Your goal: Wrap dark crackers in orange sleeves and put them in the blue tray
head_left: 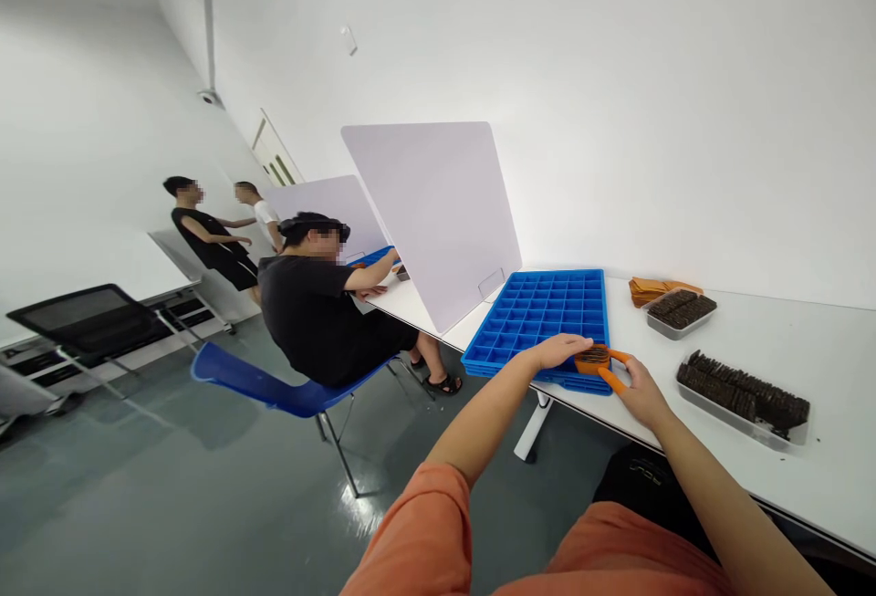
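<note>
A small orange pouch (589,366) with several thin dark strips in its mouth is at the front right corner of a blue compartment tray (540,313). My left hand (559,351) reaches over the tray's front edge, its fingers closed along the left and back of the pouch; its thumb is hidden. From the right, my right hand (643,388) grips the pouch between thumb and fingers, whose tips are covered in orange. Beneath the top tray lie more blue trays. Most compartments I can see look bare.
On the white table (839,350) stand a long clear tub (743,400) of dark strips and a smaller tub (681,311) of dark pieces. Orange folded pouches (661,289) lie behind. A white divider (438,213) separates a seated person (307,313) beside a blue chair (274,391).
</note>
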Demonstrator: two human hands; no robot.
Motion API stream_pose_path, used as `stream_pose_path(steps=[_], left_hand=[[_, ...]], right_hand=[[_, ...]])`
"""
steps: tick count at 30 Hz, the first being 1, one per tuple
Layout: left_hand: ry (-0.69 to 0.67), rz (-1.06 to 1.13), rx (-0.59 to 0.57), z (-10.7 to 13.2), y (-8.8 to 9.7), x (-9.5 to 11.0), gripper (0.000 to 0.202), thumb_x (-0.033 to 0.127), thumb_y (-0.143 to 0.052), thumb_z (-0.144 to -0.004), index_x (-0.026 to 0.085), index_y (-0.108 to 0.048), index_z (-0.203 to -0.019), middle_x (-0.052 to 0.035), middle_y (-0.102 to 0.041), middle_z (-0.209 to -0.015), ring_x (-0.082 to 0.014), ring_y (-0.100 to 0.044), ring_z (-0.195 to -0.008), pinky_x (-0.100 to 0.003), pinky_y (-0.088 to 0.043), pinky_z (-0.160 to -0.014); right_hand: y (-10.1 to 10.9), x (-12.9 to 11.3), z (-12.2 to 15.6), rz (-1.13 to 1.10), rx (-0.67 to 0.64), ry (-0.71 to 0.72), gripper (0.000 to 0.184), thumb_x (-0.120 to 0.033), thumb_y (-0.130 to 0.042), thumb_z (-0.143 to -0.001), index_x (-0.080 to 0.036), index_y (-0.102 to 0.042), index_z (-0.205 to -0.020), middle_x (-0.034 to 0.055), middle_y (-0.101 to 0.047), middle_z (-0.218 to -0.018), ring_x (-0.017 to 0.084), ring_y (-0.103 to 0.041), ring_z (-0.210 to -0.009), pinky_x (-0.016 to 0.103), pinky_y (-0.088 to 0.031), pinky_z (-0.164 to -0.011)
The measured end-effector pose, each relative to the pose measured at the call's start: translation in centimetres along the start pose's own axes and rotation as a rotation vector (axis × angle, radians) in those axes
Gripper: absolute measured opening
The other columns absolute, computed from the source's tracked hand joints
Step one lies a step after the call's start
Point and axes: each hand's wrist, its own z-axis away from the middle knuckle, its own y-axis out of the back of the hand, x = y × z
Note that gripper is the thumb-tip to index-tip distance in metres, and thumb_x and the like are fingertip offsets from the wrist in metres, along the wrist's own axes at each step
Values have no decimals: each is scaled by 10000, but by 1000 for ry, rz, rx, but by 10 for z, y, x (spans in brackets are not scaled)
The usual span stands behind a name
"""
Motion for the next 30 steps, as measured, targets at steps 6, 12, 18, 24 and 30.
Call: stream_pose_path(steps=[6, 12, 18, 24, 30], left_hand=[[73, -363, -218, -20, 9, 51, 586, 756, -739, -679, 199, -729, -861, -53, -717, -916, -260, -660, -900, -365, -496, -824], [118, -531, -277, -14, 4, 71, 589, 738, -814, -579, 206, -655, -774, -45, -700, -821, -249, -659, -823, -345, -485, -735], [132, -505, -272, -8, 4, 60, 601, 792, -738, -638, 216, -675, -798, -48, -719, -940, -258, -657, -1001, -341, -499, -865], [102, -702, -230, -16, 2, 57, 640, 843, -646, -674, 237, -719, -865, -84, -662, -1223, -351, -498, -1287, -480, -367, -1106], [94, -764, -277, -21, 2, 61, 652, 844, -644, -685, 214, -713, -839, -113, -670, -1201, -363, -506, -1255, -501, -371, -1108]], right_hand=[[2, -2, 2, 65, -31, 26, 496, -554, -614, -911, -238, -622, -1293, 101, -714, -1241, 300, -656, -1173, 499, -521, -1040], [2, 4, 2, 137, -20, 48, 471, -403, -601, -850, -204, -637, -1276, 129, -703, -1216, 326, -636, -1156, 533, -499, -1047], [1, 4, 2, 144, -9, 63, 507, -423, -590, -852, -201, -620, -1307, 136, -682, -1272, 332, -614, -1208, 536, -487, -1079], [1, 2, 2, 147, 14, 63, 463, -399, -595, -855, -219, -640, -1279, 121, -683, -1293, 318, -628, -1194, 529, -496, -1080], [1, 1, 1, 139, 33, 58, 468, -412, -633, -834, -216, -657, -1258, 123, -690, -1273, 317, -640, -1182, 532, -503, -1078]])
